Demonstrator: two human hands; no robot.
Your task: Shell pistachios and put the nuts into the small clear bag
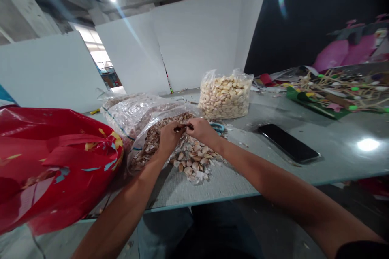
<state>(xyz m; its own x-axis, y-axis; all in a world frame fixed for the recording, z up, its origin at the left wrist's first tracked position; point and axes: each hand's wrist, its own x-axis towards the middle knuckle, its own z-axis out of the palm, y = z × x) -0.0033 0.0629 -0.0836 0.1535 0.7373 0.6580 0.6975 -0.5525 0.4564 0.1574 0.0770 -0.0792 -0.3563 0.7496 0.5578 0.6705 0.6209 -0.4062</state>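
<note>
Fingertip to fingertip, my left hand (169, 136) and my right hand (201, 130) meet above the table, both closed in a pinch. Between them is a small brownish piece that looks like a garlic clove, mostly covered by the fingers. Below lies a loose pile of unpeeled garlic cloves (196, 160) with bits of white skin. Just behind my left hand, a clear plastic bag (142, 107) lies on its side with brown garlic skins (153, 137) at its mouth. Pale peeled cloves (226, 95) fill an upright clear bag behind my right hand.
Blue-handled scissors (218, 128) lie partly hidden behind my right wrist. A black phone (288, 142) rests on the table at right. A large red plastic bag (60, 162) bulges at left. Sticks and coloured scraps (337, 89) are heaped at the far right.
</note>
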